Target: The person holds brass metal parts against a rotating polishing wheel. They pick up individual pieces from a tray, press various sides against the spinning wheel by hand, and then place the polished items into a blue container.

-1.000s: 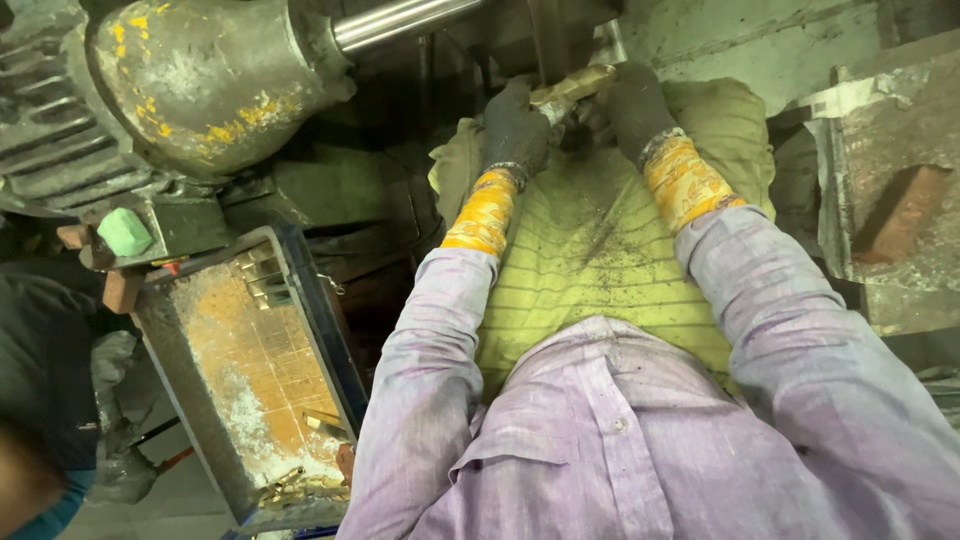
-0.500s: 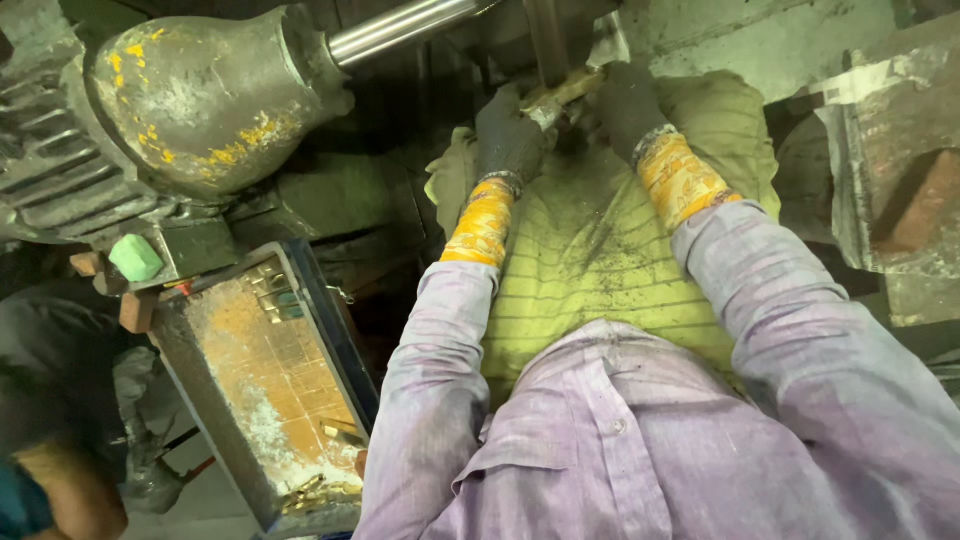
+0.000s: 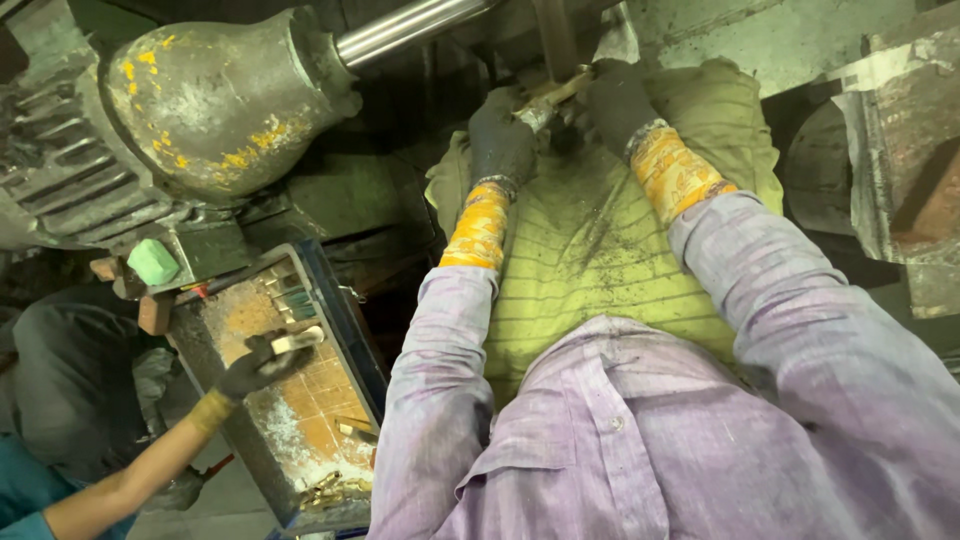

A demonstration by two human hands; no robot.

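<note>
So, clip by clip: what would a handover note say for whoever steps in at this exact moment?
Left hand, gloved, grips a brass-coloured metal piece at the machine. Right hand, gloved, closes on the same piece from the other side. A green cloth lies under both arms. A co-worker's gloved hand holds a small pale piece over the blue tray. The piece is not yet freed from the hands; how far the work has got cannot be told.
</note>
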